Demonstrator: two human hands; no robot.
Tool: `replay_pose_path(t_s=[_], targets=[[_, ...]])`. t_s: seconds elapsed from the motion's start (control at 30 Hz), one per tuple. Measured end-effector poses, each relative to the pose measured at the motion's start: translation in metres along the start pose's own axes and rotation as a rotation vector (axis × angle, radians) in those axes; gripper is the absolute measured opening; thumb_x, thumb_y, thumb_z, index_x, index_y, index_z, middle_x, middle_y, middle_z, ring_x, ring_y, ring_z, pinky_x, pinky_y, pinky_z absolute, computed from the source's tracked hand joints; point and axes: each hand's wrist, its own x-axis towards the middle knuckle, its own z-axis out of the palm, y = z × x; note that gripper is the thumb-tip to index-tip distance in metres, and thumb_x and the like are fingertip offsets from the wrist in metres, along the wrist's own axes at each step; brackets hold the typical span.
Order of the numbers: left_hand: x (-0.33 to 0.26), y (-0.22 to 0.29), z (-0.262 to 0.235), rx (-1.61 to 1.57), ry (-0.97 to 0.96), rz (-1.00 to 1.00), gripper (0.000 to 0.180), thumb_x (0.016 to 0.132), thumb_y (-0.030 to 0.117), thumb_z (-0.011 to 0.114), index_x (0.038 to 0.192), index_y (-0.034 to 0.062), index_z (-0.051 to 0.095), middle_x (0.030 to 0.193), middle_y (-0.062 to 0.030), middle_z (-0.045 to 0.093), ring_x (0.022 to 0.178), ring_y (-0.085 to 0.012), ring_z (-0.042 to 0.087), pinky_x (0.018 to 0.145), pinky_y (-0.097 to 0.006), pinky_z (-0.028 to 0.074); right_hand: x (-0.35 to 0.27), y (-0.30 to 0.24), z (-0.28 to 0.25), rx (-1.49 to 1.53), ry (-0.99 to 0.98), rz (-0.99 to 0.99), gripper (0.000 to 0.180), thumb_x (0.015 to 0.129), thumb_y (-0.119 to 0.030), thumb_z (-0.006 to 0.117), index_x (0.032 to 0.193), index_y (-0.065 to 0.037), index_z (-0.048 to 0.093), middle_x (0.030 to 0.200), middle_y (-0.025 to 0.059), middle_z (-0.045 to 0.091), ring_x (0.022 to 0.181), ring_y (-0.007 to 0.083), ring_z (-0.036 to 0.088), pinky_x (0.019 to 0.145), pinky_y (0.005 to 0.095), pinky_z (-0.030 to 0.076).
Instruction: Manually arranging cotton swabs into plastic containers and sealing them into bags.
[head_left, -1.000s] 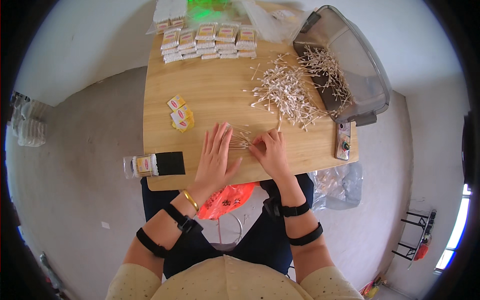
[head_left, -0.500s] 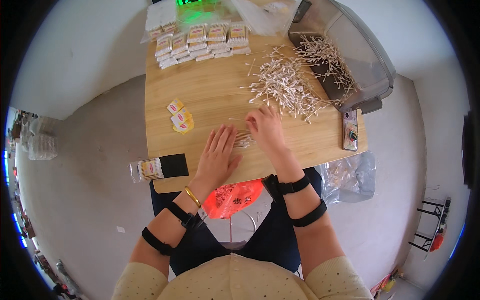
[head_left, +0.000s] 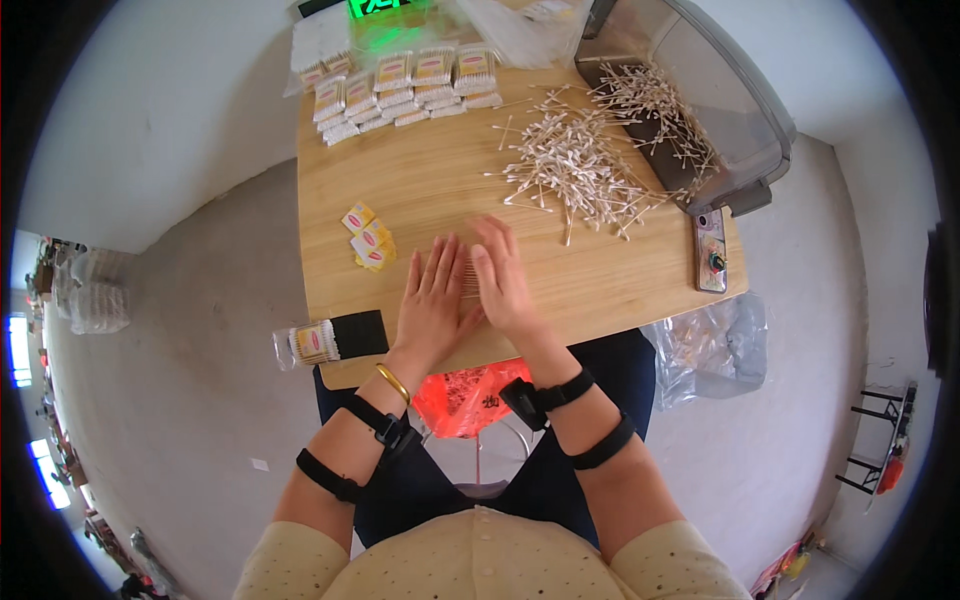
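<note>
Fingers [head_left: 444, 264], swabs [head_left: 470, 279] inside table edge [head_left: 620, 324]

Red bag [head_left: 462, 400] bears dark characters [head_left: 491, 402], green display [head_left: 382, 7] lit ones; packet labels [head_left: 394, 72] seemingly illegible

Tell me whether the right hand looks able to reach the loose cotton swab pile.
Probably yes: only tabletop shows between the right hand and the cotton swab pile, with nothing seen blocking the way.
</note>
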Motion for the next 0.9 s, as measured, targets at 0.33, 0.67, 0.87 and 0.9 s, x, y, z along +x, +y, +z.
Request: replay_pose_path(t_s=[0.33,0.67,0.87,0.9], targets=[[-0.002,0.009,-0.001,-0.022,0.026,0.032,0.089,0.097,0.051,0.058,0.159,-0.0044,0.026,0.167,-0.0212,0.024,0.157,-0.0343,0.02,0.128,-0.055,0.013,-0.008,0.009,-0.044,0.072,0.222,0.132,0.03,0.109,-0.016,0.041,0.124,0.001,0.061,0.126,0.0182,0.057,0.126,0.0336,0.052,0.11,0.041,0.04],[0.009,0.024,-0.008,0.0,-0.07,0.009,0.089,0.1,0.053,0.053,0.16,-0.0041,0.022,0.168,-0.0214,0.023,0.158,-0.0331,0.017,0.128,-0.055,0.005,-0.013,0.007,-0.047,0.005,0.161,0.073,0.03,0.109,-0.015,0.041,0.125,0.001,0.061,0.126,0.0216,0.058,0.127,0.0382,0.054,0.109,0.0429,0.042],[0.003,0.008,-0.03,-0.128,0.158,-0.025,0.087,0.102,0.047,0.051,0.162,-0.0048,0.016,0.17,-0.022,0.018,0.159,-0.0369,0.013,0.127,-0.055,0.008,-0.017,0.007,-0.049,0.015,0.168,0.088,0.029,0.108,-0.014,0.043,0.125,0.001,0.061,0.126,0.0213,0.058,0.128,0.0393,0.054,0.107,0.0434,0.044],[-0.001,0.005,-0.029,-0.126,0.156,-0.026,0.087,0.102,0.047,0.051,0.162,-0.0048,0.016,0.17,-0.022,0.018,0.159,-0.0369,0.013,0.127,-0.055,0.008,-0.017,0.007,-0.048,0.018,0.168,0.089,0.029,0.108,-0.014,0.043,0.125,0.001,0.061,0.126,0.0213,0.058,0.128,0.0393,0.054,0.107,0.0434,0.044]])
